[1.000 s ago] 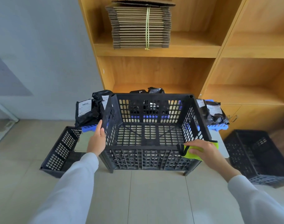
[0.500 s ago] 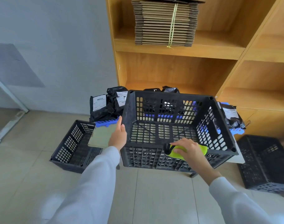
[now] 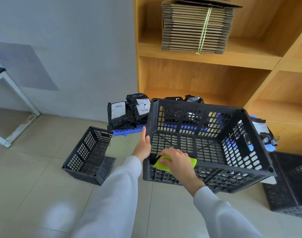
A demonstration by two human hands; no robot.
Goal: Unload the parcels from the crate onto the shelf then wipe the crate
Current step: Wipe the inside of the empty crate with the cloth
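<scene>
**Crate wipe: cloth at near-left corner**

Since the earlier frames the right hand has slid the yellow-green cloth leftward along the crate's near rim, from the right end toward the left corner; the view has swung left too.

Crate: black, slatted, nothing lying inside, tilted with its open top toward the camera. Near rim runs from the left corner by the hands to the lower right corner; rim to the right of the cloth is bare. Whether it stands on the floor or on a support cannot be told.

Surroundings: black parcels with white labels sit on a blue pallet behind and left of the crate; more parcels show through the back wall and past the right wall. Wooden shelf rises behind, carrying a tied stack of flat cardboard. A second black crate stands on the tiled floor to the left, apart from the main one; a third sits close at the right. White frame leg far left.

Grip: left hand lies flat against the crate's left wall, thumb over the rim, fingers straight. Right-hand grip is curled over the cloth, pressing it on the near rim.
</scene>
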